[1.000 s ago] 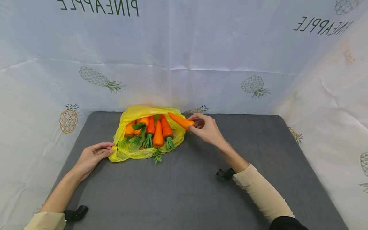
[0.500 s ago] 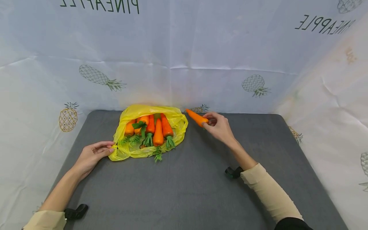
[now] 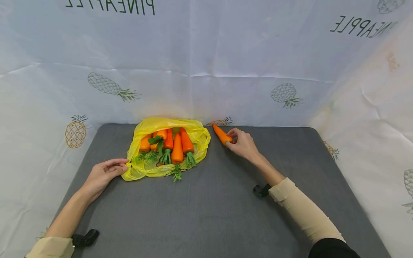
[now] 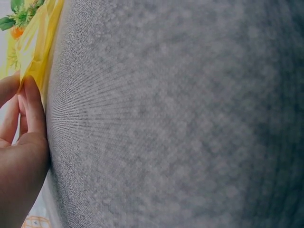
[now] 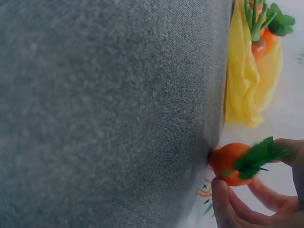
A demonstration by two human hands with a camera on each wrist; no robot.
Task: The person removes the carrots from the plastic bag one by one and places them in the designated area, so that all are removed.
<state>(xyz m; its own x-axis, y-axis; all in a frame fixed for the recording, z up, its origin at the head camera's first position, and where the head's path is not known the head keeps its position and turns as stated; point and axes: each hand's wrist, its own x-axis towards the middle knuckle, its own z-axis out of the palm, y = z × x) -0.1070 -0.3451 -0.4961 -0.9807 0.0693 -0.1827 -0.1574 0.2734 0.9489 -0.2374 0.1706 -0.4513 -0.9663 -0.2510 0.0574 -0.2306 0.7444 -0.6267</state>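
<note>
A yellow plastic bag (image 3: 203, 143) lies at the back of the table, its mouth spread to show several orange carrots (image 3: 177, 148) with green tops. The left hand (image 3: 101, 177) pinches the bag's left edge; in the left wrist view, thumb and finger of that hand (image 4: 23, 142) grip the yellow film (image 4: 35, 52). Right of the bag, the right hand (image 3: 242, 143) holds a single carrot (image 3: 221, 134) by its thick end, tip pointing back and left. The right wrist view shows this carrot (image 5: 230, 164) against the grey cloth, with its green top between the fingers.
Grey cloth covers the table (image 3: 200, 215). A white curtain (image 3: 232, 53) printed with pineapples hangs directly behind it and along both sides. Black straps are on both wrists. A green sprig (image 3: 177, 173) overhangs the bag's front edge.
The right hand has carried its carrot rightward, away from the bag's mouth, and has lately shifted slightly back left and lower, the carrot turning steeper. The left hand has stayed at the bag's edge.
</note>
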